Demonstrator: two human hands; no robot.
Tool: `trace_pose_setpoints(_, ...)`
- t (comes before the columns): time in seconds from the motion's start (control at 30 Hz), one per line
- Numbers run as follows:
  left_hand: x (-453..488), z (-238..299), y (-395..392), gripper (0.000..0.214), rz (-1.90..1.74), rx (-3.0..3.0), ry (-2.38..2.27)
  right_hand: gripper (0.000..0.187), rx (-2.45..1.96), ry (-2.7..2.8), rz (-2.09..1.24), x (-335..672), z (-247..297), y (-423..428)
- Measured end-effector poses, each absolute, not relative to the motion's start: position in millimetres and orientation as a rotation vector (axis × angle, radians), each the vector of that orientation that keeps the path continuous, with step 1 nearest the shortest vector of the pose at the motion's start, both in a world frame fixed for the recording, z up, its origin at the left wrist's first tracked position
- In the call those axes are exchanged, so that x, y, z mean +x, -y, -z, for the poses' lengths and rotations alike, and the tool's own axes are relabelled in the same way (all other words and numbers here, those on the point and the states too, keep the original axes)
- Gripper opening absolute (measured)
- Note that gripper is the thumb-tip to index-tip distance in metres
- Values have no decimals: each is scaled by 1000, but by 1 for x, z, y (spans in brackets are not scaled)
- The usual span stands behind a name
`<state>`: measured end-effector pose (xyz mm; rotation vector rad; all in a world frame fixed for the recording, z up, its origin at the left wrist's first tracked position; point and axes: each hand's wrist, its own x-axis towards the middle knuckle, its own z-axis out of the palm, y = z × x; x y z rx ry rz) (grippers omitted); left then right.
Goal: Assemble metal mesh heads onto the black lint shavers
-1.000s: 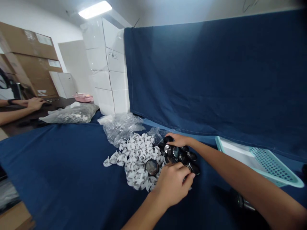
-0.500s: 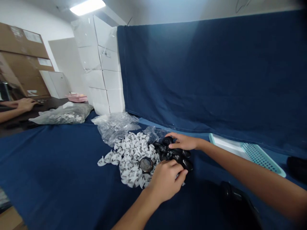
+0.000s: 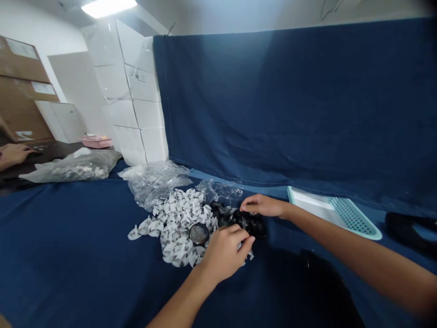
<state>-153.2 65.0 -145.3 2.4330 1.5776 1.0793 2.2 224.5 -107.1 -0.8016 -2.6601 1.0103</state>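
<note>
A heap of small white paper pieces (image 3: 177, 221) lies on the blue cloth (image 3: 75, 246). Beside it on the right sits a cluster of round black caps with mesh tops (image 3: 247, 222); one such cap (image 3: 199, 233) rests apart on the white pieces. My left hand (image 3: 223, 250) curls over the near side of the cluster, fingers pinched on a cap. My right hand (image 3: 262, 206) reaches in from the right, fingers closed on the far side of the cluster.
Crumpled clear plastic bags (image 3: 155, 180) lie behind the heap, and a filled bag (image 3: 73, 166) sits further left. A teal mesh basket (image 3: 337, 214) lies at right. Another person's hand (image 3: 12, 155) rests on a dark table. White boxes (image 3: 129, 95) are stacked behind.
Both hands have drawn the black caps together into a tighter cluster. The view has shifted right, so everything sits further left in the picture.
</note>
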Motion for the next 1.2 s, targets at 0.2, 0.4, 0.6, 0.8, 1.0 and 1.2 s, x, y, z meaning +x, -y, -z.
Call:
trace_pose_setpoints(0.2,-155,144,-66,32,-1080,2416,-1579,15,-895,2572,-605,32,95,-193)
trace_pose_setpoints(0.4,-153,142,-65,31,-1083,2428,-1520,28,-1113,2483,-557,117,93,-135)
trace_pose_setpoints(0.6,-141,142,-66,20,-1115,2452,-1427,66,-1262,2346,-748,169,138,-98)
trace_pose_setpoints(0.8,-99,150,-70,23,-970,1892,-1347,52,-1163,1974,-847,183,149,-106)
trace_pose_setpoints(1.0,-34,156,-82,55,-992,767,-985,77,-869,1770,-937,175,131,-99)
trace_pose_setpoints(1.2,-20,167,-82,64,-651,595,-736,68,-693,1863,-893,161,141,-97)
